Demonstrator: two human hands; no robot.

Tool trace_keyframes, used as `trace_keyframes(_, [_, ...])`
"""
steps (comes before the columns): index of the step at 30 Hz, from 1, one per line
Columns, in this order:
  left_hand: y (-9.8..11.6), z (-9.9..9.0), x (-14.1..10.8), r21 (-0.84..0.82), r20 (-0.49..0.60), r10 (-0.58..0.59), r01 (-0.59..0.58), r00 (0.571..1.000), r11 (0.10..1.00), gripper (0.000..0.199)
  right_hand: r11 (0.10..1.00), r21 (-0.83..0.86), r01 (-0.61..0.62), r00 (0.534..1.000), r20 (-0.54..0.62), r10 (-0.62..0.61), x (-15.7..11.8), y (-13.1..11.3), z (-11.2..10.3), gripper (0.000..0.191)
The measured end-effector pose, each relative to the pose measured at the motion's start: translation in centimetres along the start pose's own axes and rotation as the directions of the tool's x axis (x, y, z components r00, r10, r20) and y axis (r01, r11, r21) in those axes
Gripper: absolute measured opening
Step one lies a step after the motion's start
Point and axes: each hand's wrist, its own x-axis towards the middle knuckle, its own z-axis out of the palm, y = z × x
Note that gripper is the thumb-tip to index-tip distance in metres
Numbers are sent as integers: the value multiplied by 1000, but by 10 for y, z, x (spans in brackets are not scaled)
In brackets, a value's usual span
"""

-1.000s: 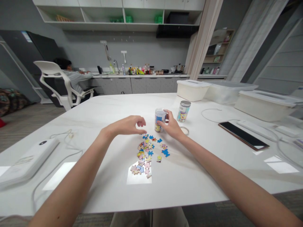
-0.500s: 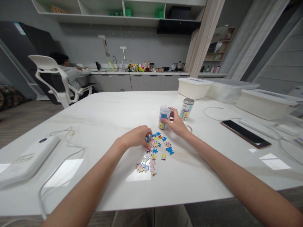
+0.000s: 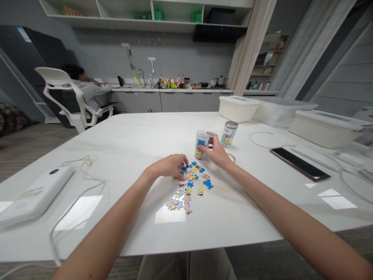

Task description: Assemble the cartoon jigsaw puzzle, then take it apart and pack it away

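Note:
My right hand is wrapped round the side of a clear plastic jar, which stands upright on the table with a blue and yellow printed picture on it. Loose jigsaw puzzle pieces in blue, pink and yellow lie scattered in front of the jar. At the left edge of this pile is my left hand, thumb and fingers curved and apart, with pieces partly hidden behind them. Close behind my right hand stands a second jar with a silver lid and a cartoon label. A ring-shaped thing lies partly hidden by my right hand.
Lidded storage boxes stand at the back right of the white table. A black flat device and cables lie to the right. On the left are a white device and its cable. A person sits beyond the table.
My left hand's thumb and fingers have spread a little at the pile's left edge. My right hand stays on the jar. The view has shifted slightly.

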Motion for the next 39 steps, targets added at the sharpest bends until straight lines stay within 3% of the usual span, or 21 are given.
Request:
trace_keyframes(9, [-1, 0, 0, -49, 12, 47, -46, 999, 998, 49, 1000, 1, -10, 1000, 4, 10, -1, -4, -1, 63])
trace_keyframes(12, [1, -3, -2, -27, -30, 54, -55, 998, 998, 45, 1000, 7, -11, 1000, 4, 11, -1, -4, -1, 62])
trace_keyframes(17, [0, -16, -12, 60, -35, 36, -34, 999, 998, 42, 1000, 8, -17, 1000, 6, 17, -1, -4, -2, 62])
trace_keyframes(21, [4, -25, -26, 228, 21, -61, 54, 998, 972, 58, 1000, 13, -21, 1000, 19, 21, -1, -3, -2, 64])
trace_keyframes(24, [13, -22, -30, 308, 8, -118, 110, 993, 945, 52, 999, 14, -31, 999, 42, 30, -1, -3, 0, 69])
trace_keyframes(26, [20, -16, -30, 306, -2, -142, 135, 990, 942, 45, 999, -27, -33, 999, -14, 33, -2, -7, -1, 80])
trace_keyframes(28, [26, -11, -29, 286, 1, -160, 153, 987, 946, 37, 995, -103, 13, 986, -161, -29, -4, -18, -7, 84])
trace_keyframes(30, [30, -8, -27, 265, 17, -169, 158, 985, 951, 32, 970, -202, 135, 941, -281, -189, -7, -37, -19, 65])
trace_keyframes(32, [30, -8, -27, 275, 22, -169, 157, 985, 949, 29, 919, -278, 279, 928, -168, -332, -10, -58, -33, 41])
trace_keyframes(34, [28, -8, -26, 306, 26, -157, 141, 987, 941, 25, 890, -252, 380, 919, 206, -335, -13, -75, -45, 25])
trace_keyframes(36, [26, -8, -26, 334, 42, -141, 119, 989, 935, 22, 906, -230, 355, 825, 534, -187, -16, -82, -51, 21])
trace_keyframes(38, [24, -8, -25, 341, 68, -122, 92, 990, 936, 21, 908, -258, 330, 717, 694, -63, -19, -79, -52, 23])
trace_keyframes(39, [23, -8, -25, 343, 76, -115, 82, 990, 936, 20, 902, -282, 328, 691, 722, -26, -21, -75, -50, 30])
